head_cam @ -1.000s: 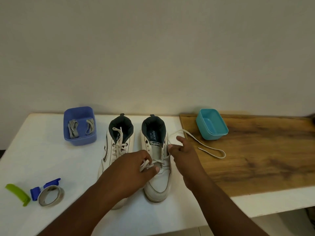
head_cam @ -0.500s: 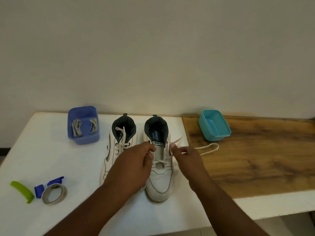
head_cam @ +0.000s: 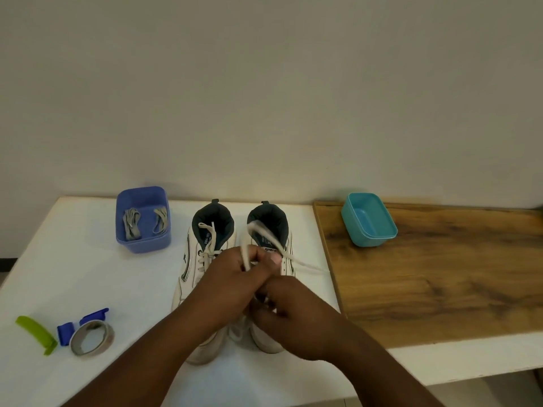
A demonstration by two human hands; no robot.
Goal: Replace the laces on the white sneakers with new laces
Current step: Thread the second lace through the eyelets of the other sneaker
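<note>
Sneakers [head_cam: 266, 289], smooth white leather: left hand [head_cam: 232, 284] pinches flat woven lace [head_cam: 264, 233]; right hand's [head_cam: 289, 315] grip unclear.

White table [head_cam: 73, 274] carries blue tub [head_cam: 143, 227], sneakers [head_cam: 205, 254], tape roll [head_cam: 92, 338], clips, wooden board [head_cam: 440, 277].

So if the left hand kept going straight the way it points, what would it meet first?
Probably the dark padded collar of the right white sneaker; the left hand, gripping the white lace, points away toward it. Depth is unclear.
</note>
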